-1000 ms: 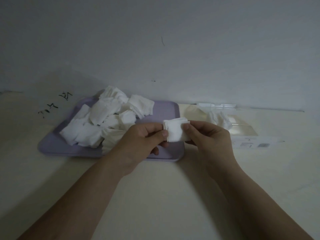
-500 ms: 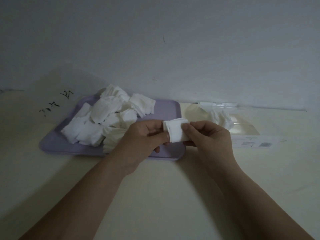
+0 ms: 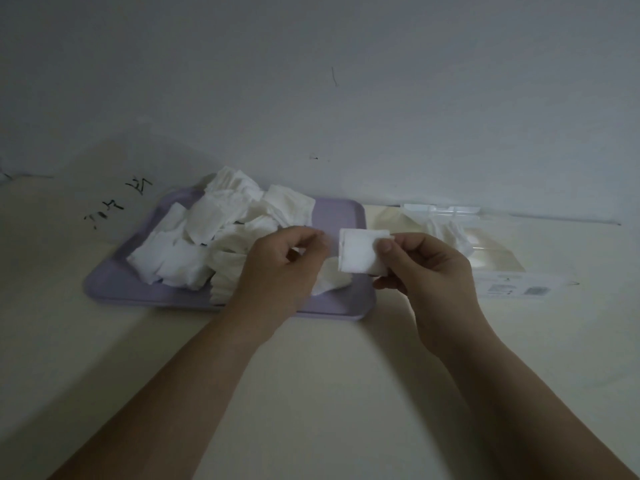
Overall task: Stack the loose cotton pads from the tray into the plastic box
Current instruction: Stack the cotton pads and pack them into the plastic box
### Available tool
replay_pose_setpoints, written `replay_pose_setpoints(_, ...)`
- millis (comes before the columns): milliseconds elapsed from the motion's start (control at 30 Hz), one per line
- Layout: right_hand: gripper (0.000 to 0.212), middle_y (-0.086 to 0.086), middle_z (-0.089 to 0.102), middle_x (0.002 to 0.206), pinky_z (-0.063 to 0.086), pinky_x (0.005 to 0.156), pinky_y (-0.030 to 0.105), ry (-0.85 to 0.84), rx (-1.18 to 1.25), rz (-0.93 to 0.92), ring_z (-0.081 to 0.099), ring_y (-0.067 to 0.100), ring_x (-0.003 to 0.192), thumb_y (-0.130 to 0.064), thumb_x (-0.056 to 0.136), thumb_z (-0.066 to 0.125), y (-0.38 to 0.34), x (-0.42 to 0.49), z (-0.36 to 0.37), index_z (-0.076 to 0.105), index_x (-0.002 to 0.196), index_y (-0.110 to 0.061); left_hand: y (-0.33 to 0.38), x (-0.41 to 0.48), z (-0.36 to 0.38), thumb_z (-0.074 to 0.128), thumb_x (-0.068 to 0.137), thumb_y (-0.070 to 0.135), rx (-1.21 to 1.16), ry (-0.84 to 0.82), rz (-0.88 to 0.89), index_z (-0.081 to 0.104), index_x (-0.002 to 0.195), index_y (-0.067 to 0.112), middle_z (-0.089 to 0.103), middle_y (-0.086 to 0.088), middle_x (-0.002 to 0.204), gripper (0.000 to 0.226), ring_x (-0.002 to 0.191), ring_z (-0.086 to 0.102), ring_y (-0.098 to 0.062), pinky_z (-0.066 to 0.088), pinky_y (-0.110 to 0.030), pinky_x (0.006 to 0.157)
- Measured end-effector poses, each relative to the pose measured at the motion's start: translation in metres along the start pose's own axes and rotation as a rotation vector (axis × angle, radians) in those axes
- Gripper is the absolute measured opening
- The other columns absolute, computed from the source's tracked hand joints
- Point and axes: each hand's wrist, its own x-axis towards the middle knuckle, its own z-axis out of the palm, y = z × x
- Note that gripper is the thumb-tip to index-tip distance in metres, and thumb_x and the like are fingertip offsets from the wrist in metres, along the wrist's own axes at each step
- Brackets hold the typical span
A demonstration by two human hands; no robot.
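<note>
Pale cream tabletop (image 3: 329, 393), matte and unpatterned, filling the lower half of the view in dim light. Black handwriting (image 3: 117, 202) inked straight on the tabletop at its far left: two short groups of strokes set on a slant, one farther back than the other, too scrawled to read. Grey-white wall (image 3: 450, 98) rising from the tabletop's far edge, plain and unevenly lit. Thin dark hairline mark (image 3: 334, 76) on the wall, high above the middle of the tabletop's far edge, nearly upright. Small dark speck (image 3: 314, 157) lower on the wall, just above that far edge. Short grey streak (image 3: 29, 175) along the tabletop's far edge at the extreme left.
</note>
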Motion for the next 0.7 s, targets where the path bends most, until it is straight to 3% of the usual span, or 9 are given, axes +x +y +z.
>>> replay_pose_setpoints(100, 0.007, 0.014, 0.074, 0.082, 0.060, 0.066, 0.033, -0.018, -0.005, 0.008, 0.070, 0.023, 0.072, -0.008, 0.092, 0.076, 0.003, -0.001, 0.001, 0.075, 0.093, -0.001, 0.009, -0.004, 0.000, 0.068, 0.099, 0.029, -0.258, -0.154, -0.137, 0.076, 0.081, 0.017, 0.053, -0.007, 0.061, 0.024, 0.049, 0.040, -0.011, 0.033, -0.020, 0.046)
replay_pose_setpoints(200, 0.010, 0.019, 0.075, 0.086, 0.060, 0.067, 0.036, -0.025, -0.012, 0.015, 0.070, 0.025, 0.074, -0.007, 0.091, 0.076, 0.002, -0.001, 0.001, 0.075, 0.095, 0.002, 0.006, -0.004, 0.001, 0.070, 0.098, 0.018, -0.272, -0.211, -0.123, 0.076, 0.077, 0.022, 0.048, -0.005, 0.060, 0.022, 0.055, 0.036, -0.016, 0.031, -0.022, 0.047)
replay_pose_setpoints(300, 0.004, 0.014, 0.074, 0.084, 0.060, 0.069, 0.036, -0.035, 0.027, 0.027, 0.069, 0.024, 0.077, -0.006, 0.090, 0.076, 0.001, -0.002, 0.002, 0.076, 0.087, -0.005, 0.004, -0.004, 0.001, 0.068, 0.100, 0.014, -0.308, -0.224, -0.135, 0.076, 0.078, 0.021, 0.046, -0.005, 0.062, 0.024, 0.056, 0.035, -0.015, 0.031, -0.022, 0.047)
replay_pose_setpoints(433, 0.015, 0.010, 0.073, 0.081, 0.062, 0.074, 0.040, -0.005, 0.056, 0.038, 0.068, 0.025, 0.079, -0.005, 0.093, 0.073, 0.002, 0.000, 0.001, 0.075, 0.079, -0.011, 0.005, -0.005, 0.001, 0.065, 0.101, 0.013, -0.327, -0.219, -0.129, 0.075, 0.078, 0.019, 0.050, -0.005, 0.062, 0.025, 0.053, 0.039, -0.012, 0.035, -0.020, 0.047)
replay_pose_setpoints(567, 0.013, 0.008, 0.075, 0.078, 0.064, 0.073, 0.038, 0.109, -0.058, -0.002, 0.072, 0.022, 0.076, -0.008, 0.096, 0.072, 0.005, 0.002, -0.002, 0.072, 0.083, -0.009, 0.005, -0.001, -0.002, 0.062, 0.104, 0.019, -0.211, -0.075, -0.103, 0.070, 0.089, 0.017, 0.061, -0.006, 0.062, 0.017, 0.052, 0.044, -0.015, 0.039, -0.025, 0.051)
replay_pose_setpoints(633, 0.011, 0.005, 0.077, 0.078, 0.065, 0.074, 0.038, 0.160, -0.140, -0.024, 0.074, 0.020, 0.076, -0.010, 0.095, 0.073, 0.008, 0.004, -0.003, 0.074, 0.084, -0.009, 0.009, 0.001, -0.007, 0.059, 0.105, 0.019, -0.233, -0.035, -0.077, 0.064, 0.089, 0.016, 0.061, -0.007, 0.057, 0.018, 0.047, 0.043, -0.014, 0.035, -0.024, 0.046)
replay_pose_setpoints(700, 0.009, 0.008, 0.077, 0.080, 0.065, 0.077, 0.041, 0.151, -0.139, -0.008, 0.075, 0.021, 0.078, -0.010, 0.094, 0.075, 0.009, 0.004, -0.003, 0.075, 0.085, -0.008, 0.015, -0.001, -0.012, 0.056, 0.106, 0.016, -0.339, -0.140, -0.065, 0.060, 0.088, 0.014, 0.055, -0.007, 0.054, 0.019, 0.045, 0.041, -0.013, 0.030, -0.022, 0.041)
